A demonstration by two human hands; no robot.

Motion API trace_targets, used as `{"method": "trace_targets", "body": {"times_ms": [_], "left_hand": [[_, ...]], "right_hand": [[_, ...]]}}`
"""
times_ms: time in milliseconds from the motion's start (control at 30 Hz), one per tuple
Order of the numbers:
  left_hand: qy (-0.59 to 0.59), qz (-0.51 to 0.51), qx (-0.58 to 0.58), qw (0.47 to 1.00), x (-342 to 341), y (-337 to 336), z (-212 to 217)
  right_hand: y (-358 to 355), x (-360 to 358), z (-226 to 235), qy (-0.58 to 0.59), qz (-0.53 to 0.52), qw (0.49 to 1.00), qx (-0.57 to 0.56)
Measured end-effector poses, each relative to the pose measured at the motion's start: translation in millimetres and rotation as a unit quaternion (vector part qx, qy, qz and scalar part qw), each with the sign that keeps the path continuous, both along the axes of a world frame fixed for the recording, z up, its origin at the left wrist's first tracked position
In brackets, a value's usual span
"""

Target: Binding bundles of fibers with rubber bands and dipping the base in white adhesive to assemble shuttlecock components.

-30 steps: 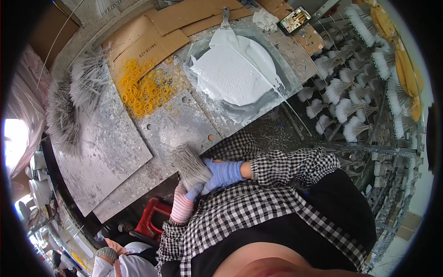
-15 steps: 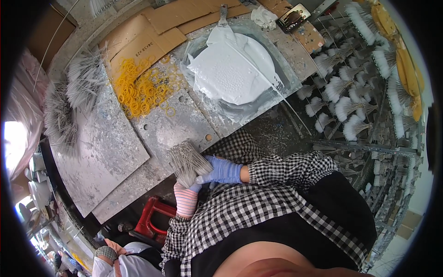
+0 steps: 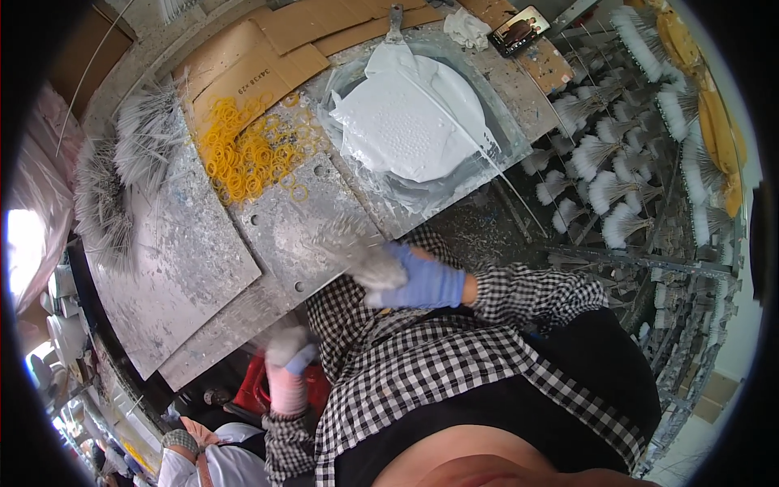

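the right hand (image 3: 426, 282), in a blue glove, is clenched around the base of a bundle of grey bristles (image 3: 350, 243); the bundle fans out from the fingers (image 3: 399, 258) toward the upper left and is motion-blurred over the near edge of the spattered metal worktop (image 3: 174, 268). the bristle tips lie above the bare metal plate, just short of the scattered yellow rubber bands (image 3: 247, 154). the left hand (image 3: 286, 357) is lower, off the table edge, wearing a pink cuff and a blue glove; it appears closed on a small pale tuft (image 3: 280, 342), but blur prevents telling the exact grip. the two hands are apart, with the checked sleeve (image 3: 519, 292) and shirt front between and below them. beyond the bundle, a round basin (image 3: 503, 134) holds thick white paste (image 3: 406, 122), with a thin rod lying across its rim toward the right. flattened cardboard (image 3: 268, 49) lies behind the rubber bands. piles of loose grey bristles (image 3: 122, 170) rest at the far left of the worktop. to the right, a wire rack (image 3: 649, 162) carries rows of white-tipped brush heads (image 3: 608, 195). a phone (image 3: 519, 28) lies at the top near a crumpled cloth. nothing stands between the bundle and the rubber bands. another person's sleeve (image 3: 215, 463) shows at the lower left.
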State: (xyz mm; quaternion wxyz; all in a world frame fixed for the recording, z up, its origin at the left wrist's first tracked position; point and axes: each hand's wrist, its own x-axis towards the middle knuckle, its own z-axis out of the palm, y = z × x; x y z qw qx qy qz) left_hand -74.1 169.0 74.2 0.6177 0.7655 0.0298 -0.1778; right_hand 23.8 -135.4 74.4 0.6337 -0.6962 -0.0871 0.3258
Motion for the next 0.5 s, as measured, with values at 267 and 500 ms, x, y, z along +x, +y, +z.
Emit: {"method": "trace_targets", "body": {"times_ms": [267,500], "left_hand": [[0.158,0.130,-0.307,0.930,-9.4,-78.5,-106.0],[-0.004,-0.119,0.028,0.992,-11.7,-94.0,-110.4]], "right_hand": [[43.7,-34.6,-78.7,0.142,0.002,0.990,-0.007],[45.9,-23.8,-64.8,0.067,0.069,0.983,-0.154]]}}
